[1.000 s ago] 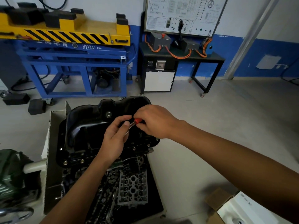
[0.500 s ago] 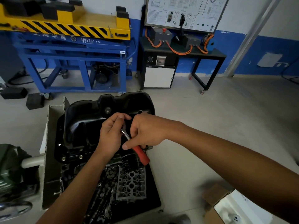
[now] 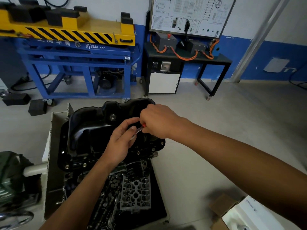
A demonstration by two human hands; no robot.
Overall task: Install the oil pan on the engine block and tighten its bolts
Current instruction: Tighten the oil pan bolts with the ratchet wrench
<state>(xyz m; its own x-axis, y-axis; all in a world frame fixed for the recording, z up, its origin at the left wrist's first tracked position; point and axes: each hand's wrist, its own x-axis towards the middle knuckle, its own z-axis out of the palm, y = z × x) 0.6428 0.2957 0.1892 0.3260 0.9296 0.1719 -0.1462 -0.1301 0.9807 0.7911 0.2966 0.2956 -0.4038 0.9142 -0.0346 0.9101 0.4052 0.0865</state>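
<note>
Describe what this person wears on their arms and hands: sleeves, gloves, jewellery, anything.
Nothing visible. The left forearm and right forearm are bare to the frame's edge, no sleeve in view. The left hand and right hand show no gloves, watch or rings.

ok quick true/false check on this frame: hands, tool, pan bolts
1. The left hand and right hand are both over the black oil pan. True.
2. The right hand is empty. False: it grips the red handle of the tool.
3. The left hand holds the tool's metal end. True.
4. The pan's near flange shows no bolts. False: several bolt heads sit along it.
</note>
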